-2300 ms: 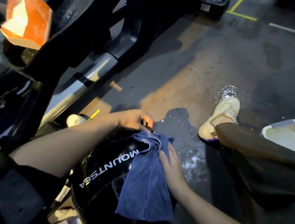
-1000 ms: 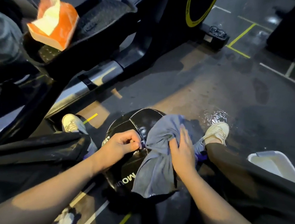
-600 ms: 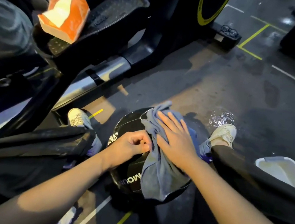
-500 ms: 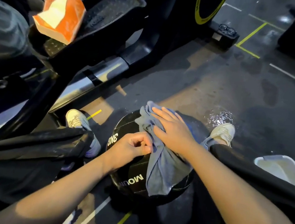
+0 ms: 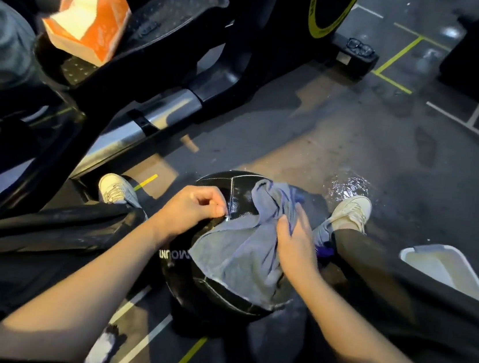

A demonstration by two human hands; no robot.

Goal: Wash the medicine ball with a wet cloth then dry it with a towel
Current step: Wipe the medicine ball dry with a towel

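The black medicine ball (image 5: 221,272) is sitting on the floor between the person's legs. A blue cloth (image 5: 249,247) is draping over its top. The left hand (image 5: 195,209), fingers curled, is pinching the cloth's edge at nine o'clock; the right hand (image 5: 295,244) is pressing the cloth at three o'clock, fingers fairly straight.

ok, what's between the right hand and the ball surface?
The blue cloth: in the head view the right hand presses it against the black medicine ball, no bare contact visible there.
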